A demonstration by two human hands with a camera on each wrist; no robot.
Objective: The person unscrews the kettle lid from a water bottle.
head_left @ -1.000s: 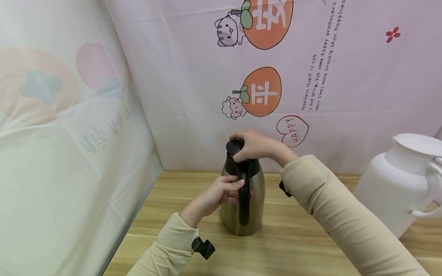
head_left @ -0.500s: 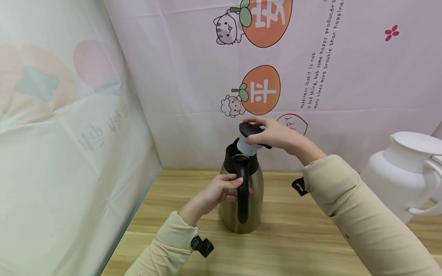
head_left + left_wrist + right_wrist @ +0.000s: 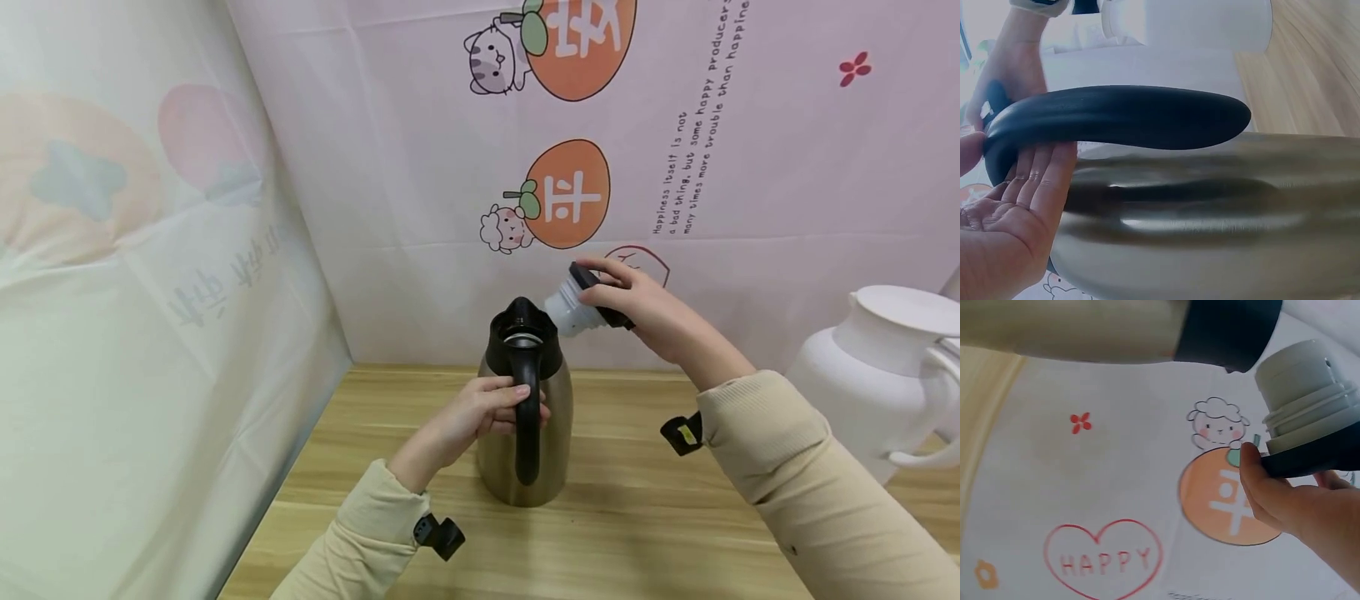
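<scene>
Since the earlier frames the stopper [image 3: 581, 305] has come up out of the flask's mouth and swung to the right, tilted with its grey threaded end pointing down-left toward the black collar, now just clear of it.

At the left of the frame a pale curtain [image 3: 150, 292] hangs down to the wooden table [image 3: 637, 517], whose left edge runs close beside the flask; little bare wood shows on that side. Lower centre, the left hand [image 3: 480, 417] wraps its fingers around the upper part of the black handle [image 3: 527, 425], thumb on top, steadying the steel flask [image 3: 525, 417], which stands upright on the table at frame centre. The left wrist view shows the fingers [image 3: 1035, 187] lying between the handle [image 3: 1116, 119] and the steel wall. The flask's mouth [image 3: 522, 339] is uncovered.

Right of centre, the right hand [image 3: 637, 304] pinches the stopper by its black cap, in the air above the table; the right wrist view shows the thumb [image 3: 1260, 481] pressed on the cap's rim. Bare wood lies below that hand. At the far right edge a white jug [image 3: 877, 383] stands well apart from the flask.
</scene>
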